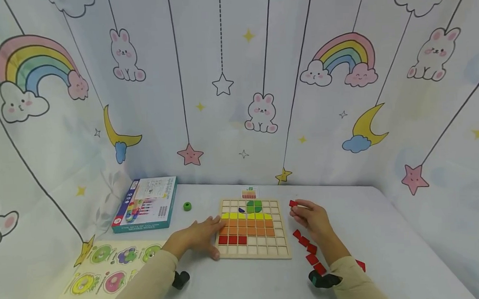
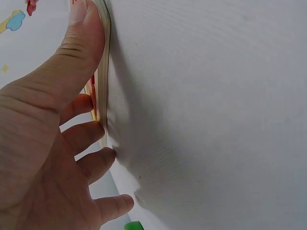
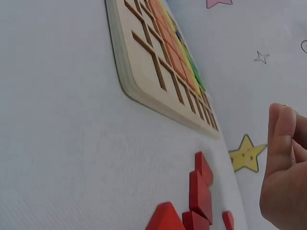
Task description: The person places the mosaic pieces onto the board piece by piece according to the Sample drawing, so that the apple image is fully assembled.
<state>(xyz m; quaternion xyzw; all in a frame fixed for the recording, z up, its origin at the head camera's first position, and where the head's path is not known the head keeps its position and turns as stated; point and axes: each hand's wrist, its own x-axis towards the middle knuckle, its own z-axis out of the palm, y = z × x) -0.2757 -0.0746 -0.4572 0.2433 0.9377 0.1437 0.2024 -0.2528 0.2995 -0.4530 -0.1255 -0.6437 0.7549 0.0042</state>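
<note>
A wooden grid board lies on the table, filled partly with orange, yellow and red tiles, green rounded pieces and a small blue piece. My left hand rests against its left edge, fingers spread; in the left wrist view the thumb touches the rim. Beyond the board's right side, my right hand pinches a red tile between thumb and fingertips. That tile is hidden in the right wrist view. Several loose red tiles trail below this hand.
A small picture card lies behind the board. To the left are a green bead, a boxed toy set and a cream sheet of fruit pictures. Another red piece shows beside the right sleeve.
</note>
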